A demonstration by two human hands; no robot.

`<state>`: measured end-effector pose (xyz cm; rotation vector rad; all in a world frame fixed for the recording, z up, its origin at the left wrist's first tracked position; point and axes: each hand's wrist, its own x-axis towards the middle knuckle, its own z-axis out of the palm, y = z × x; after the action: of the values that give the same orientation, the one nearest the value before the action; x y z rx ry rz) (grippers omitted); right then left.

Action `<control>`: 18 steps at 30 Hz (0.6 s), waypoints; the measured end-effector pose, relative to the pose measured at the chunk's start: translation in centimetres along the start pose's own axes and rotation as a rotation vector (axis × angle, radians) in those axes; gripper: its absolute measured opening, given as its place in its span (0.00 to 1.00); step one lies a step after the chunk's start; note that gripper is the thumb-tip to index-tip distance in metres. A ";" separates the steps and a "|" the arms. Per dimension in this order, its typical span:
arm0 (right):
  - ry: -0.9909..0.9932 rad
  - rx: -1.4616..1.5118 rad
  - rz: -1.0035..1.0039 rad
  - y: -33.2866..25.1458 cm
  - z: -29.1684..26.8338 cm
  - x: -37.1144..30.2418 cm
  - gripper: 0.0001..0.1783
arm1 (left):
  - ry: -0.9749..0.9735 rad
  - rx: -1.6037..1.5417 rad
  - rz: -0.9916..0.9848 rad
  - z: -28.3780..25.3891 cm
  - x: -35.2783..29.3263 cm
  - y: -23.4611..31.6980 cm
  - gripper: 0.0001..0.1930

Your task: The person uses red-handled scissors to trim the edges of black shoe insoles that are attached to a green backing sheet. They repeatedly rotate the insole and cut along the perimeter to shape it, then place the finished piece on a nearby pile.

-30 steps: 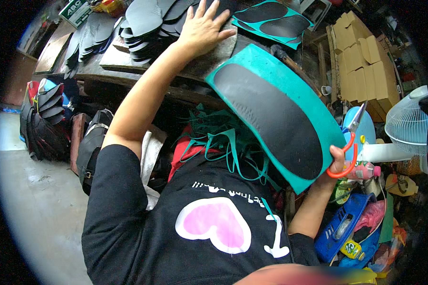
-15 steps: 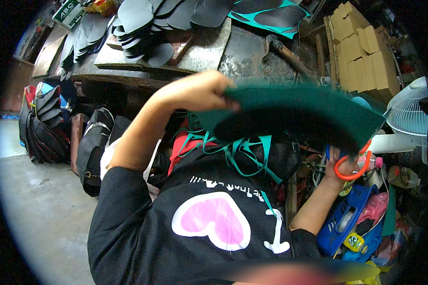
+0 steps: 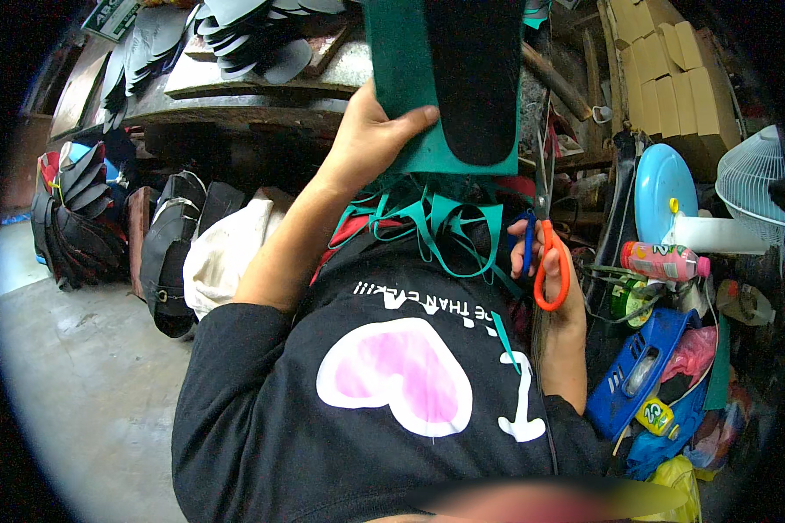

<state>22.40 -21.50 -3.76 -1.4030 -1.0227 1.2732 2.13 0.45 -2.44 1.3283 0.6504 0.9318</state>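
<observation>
Left hand [image 3: 366, 139] gripping lower left edge of green sheet [image 3: 401, 78], thumb lying across its face; sheet bearing dark sole shape [image 3: 473, 78], standing upright in front of counter [image 3: 235, 87]. Right hand [image 3: 549, 261] closed through orange loops of scissors [image 3: 545, 235], blades pointing up just right of sheet, touching its edge or not: cannot tell. Green offcut strips [image 3: 436, 227] hanging below sheet, over black shirt [image 3: 366, 410]. Stacked dark soles [image 3: 244, 35] lying on counter, left of sheet. Pink bottle [image 3: 663, 260] lying well right of sheet.
</observation>
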 end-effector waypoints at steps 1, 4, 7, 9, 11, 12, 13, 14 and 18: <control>-0.023 -0.033 0.012 -0.3 0.0 -0.3 0.50 | 0.038 0.064 0.015 0.1 -0.3 0.3 0.16; -0.105 -0.179 0.042 -1.1 0.3 -0.7 0.56 | 0.164 -0.021 0.072 0.8 -1.0 0.4 0.16; -0.072 -0.140 -0.002 -1.4 1.2 -0.4 0.58 | 0.183 -0.053 0.087 1.6 -1.7 0.1 0.15; -0.049 -0.113 -0.030 -1.6 1.6 0.1 0.58 | 0.178 -0.045 0.114 2.0 -2.3 0.0 0.12; -0.066 -0.047 0.003 -1.8 1.9 0.3 0.57 | 0.198 -0.074 0.100 2.2 -2.8 0.1 0.09; -0.066 -0.013 0.030 -2.1 1.8 0.3 0.56 | 0.204 -0.084 0.087 2.2 -3.0 0.2 0.07; -0.056 0.052 0.034 -2.1 2.2 0.2 0.55 | 0.220 -0.082 0.085 2.1 -3.2 0.3 0.07; -0.062 0.083 0.033 -2.3 2.4 0.1 0.54 | 0.219 -0.090 0.068 2.1 -3.3 0.4 0.07; -0.107 0.144 0.056 -2.6 2.9 -0.3 0.54 | 0.222 -0.175 0.047 2.2 -3.4 0.4 0.08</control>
<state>19.57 -20.92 -1.13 -1.2723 -0.9480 1.4471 2.22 -3.61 -2.09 1.0981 0.6927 1.1584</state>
